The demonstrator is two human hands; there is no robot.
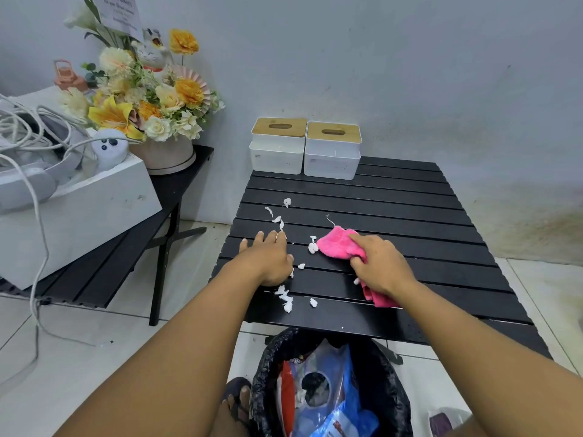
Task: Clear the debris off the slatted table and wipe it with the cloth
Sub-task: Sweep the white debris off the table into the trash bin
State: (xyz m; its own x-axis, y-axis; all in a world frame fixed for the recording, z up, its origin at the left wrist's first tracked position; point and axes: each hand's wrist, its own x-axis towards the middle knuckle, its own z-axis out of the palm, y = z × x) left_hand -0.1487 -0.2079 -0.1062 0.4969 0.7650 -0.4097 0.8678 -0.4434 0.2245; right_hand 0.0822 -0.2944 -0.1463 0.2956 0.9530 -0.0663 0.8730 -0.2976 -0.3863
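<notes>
Head view is showing your left hand (268, 257) lying flat, fingers spread, on the slatted table (410, 197) among the white scraps (285, 299), while your right hand (381, 266) is gripping the pink cloth (336, 246) bunched on the slats. You are best raking the scraps toward the near edge, where the lined bin (391, 367) is sitting below, minding the gaps. The card (116, 11) above the flowers is carrying print too blurred to read

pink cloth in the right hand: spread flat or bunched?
Bunched. The pink cloth is crumpled, gripped by the right hand, one end trailing past the wrist on the slatted table.
</notes>
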